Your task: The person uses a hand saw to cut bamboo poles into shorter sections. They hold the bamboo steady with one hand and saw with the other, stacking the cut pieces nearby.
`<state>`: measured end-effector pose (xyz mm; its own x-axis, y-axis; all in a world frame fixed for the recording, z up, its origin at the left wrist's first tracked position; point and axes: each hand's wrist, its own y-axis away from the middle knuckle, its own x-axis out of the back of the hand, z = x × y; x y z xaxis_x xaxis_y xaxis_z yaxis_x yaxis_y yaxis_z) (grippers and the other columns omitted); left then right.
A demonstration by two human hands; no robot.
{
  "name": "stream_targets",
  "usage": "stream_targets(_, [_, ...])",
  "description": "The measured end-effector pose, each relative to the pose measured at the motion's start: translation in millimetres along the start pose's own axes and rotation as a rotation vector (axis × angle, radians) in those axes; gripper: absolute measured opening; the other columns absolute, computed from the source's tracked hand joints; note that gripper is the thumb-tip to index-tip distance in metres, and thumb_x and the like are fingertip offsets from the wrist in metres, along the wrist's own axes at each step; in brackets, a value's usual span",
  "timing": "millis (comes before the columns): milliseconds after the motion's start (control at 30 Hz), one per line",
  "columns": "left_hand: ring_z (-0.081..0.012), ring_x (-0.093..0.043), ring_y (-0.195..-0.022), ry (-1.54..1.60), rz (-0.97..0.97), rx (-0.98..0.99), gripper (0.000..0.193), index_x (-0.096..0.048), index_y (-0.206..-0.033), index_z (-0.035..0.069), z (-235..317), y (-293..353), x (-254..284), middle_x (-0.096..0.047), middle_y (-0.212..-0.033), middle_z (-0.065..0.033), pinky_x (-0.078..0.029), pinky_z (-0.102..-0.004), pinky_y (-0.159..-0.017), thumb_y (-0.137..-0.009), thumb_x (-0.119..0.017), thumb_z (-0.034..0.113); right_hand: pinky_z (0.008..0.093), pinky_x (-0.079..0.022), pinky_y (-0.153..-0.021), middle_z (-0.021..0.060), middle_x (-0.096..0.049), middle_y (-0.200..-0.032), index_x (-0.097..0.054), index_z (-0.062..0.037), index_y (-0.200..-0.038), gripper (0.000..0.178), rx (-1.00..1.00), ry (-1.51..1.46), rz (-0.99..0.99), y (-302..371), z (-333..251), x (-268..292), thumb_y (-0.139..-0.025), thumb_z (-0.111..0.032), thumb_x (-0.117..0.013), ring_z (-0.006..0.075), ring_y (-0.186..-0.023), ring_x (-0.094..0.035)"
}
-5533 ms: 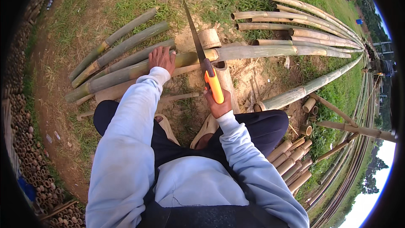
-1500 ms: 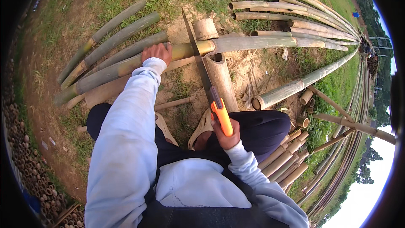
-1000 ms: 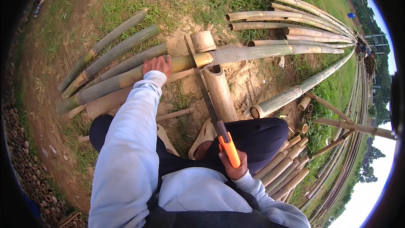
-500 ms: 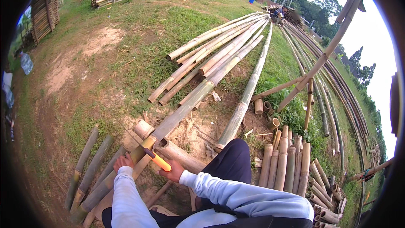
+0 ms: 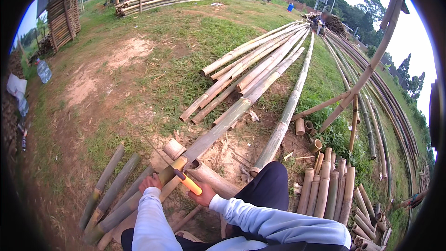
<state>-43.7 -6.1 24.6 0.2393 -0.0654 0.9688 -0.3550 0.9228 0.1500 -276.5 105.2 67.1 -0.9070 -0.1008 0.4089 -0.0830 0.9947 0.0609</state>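
A long bamboo pole (image 5: 210, 138) runs from the lower left up toward the far stack, resting on short thick bamboo pieces (image 5: 213, 177). My left hand (image 5: 150, 182) is wrapped over the pole at its near part. In my right hand (image 5: 203, 195) is the orange handle of a hand saw (image 5: 189, 183), held just right of the pole. The saw's thin blade lies across the pole, pointing away to the left. Whether the blade sits in a cut is too small to tell.
Short cut bamboo lengths (image 5: 320, 193) stand upright by my right knee; others (image 5: 109, 172) lean at left. Long poles (image 5: 260, 60) lie ahead on the grass. A slanted bamboo post (image 5: 367, 72) rises at right. Another person (image 5: 319, 21) is far off. A plastic bottle (image 5: 44, 71) lies left.
The whole view has shifted, so the scene sits farther right and lower. My hands and the saw keep about the same place on the pole.
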Motion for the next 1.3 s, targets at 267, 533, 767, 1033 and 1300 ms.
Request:
stream_targets(267, [-0.0397,-0.07,-0.101,-0.004,-0.004,0.01,0.057,-0.077,-0.098,0.003,-2,-2,-6,-0.073,-0.104,-0.023,-0.052,-0.0477,-0.094,-0.098,-0.044,0.049,0.048,-0.053,-0.083,0.0246,-0.071,-0.097,-0.067,-0.0053,-0.117,0.042,-0.038,-0.051,-0.02,1,1,0,-0.084,-0.031,-0.074,0.045,-0.094,-0.068])
stream_targets(533, [-0.0396,-0.069,-0.103,-0.003,0.016,-0.025,0.057,-0.077,-0.102,0.002,-6,-4,-10,-0.073,-0.106,-0.0235,-0.052,-0.0478,-0.094,-0.098,-0.044,0.049,0.0479,-0.053,-0.083,0.0242,-0.071,-0.097,-0.067,-0.0052,-0.116,0.041,-0.031,-0.03,0.023,5,-10,0,-0.084,-0.031,-0.074,0.0447,-0.094,-0.068])
stream_targets(767, [-0.0388,-0.069,-0.103,-0.011,0.007,-0.041,0.059,-0.075,-0.102,0.003,-8,-7,-17,-0.073,-0.107,-0.0231,-0.052,-0.0485,-0.093,-0.1,-0.042,0.051,0.0452,-0.051,-0.074,0.0222,-0.067,-0.085,-0.066,-0.0036,-0.104,0.033,0.035,0.011,0.022,2,-6,0,-0.088,-0.032,-0.073,0.0413,-0.08,-0.067])
stream_targets(1033, [-0.0406,-0.069,-0.101,-0.079,0.0,-0.003,0.061,-0.075,-0.1,0.002,-4,-7,-12,-0.073,-0.106,-0.0226,-0.052,-0.0507,-0.092,-0.1,-0.042,0.053,0.0458,-0.052,-0.077,0.0227,-0.068,-0.087,-0.067,-0.0037,-0.106,0.038,0.028,0.009,0.018,3,-6,-2,-0.088,-0.036,-0.074,0.0415,-0.083,-0.068])
stream_targets(1300, [-0.0406,-0.069,-0.104,-0.054,0.013,0.0,0.062,-0.076,-0.101,0.002,-3,-2,-6,-0.072,-0.109,-0.0229,-0.052,-0.0495,-0.094,-0.1,-0.041,0.052,0.0487,-0.05,-0.077,0.023,-0.068,-0.087,-0.065,-0.0041,-0.1,0.03,0.002,-0.018,0.01,7,-17,4,-0.084,-0.029,-0.072,0.0442,-0.085,-0.065])
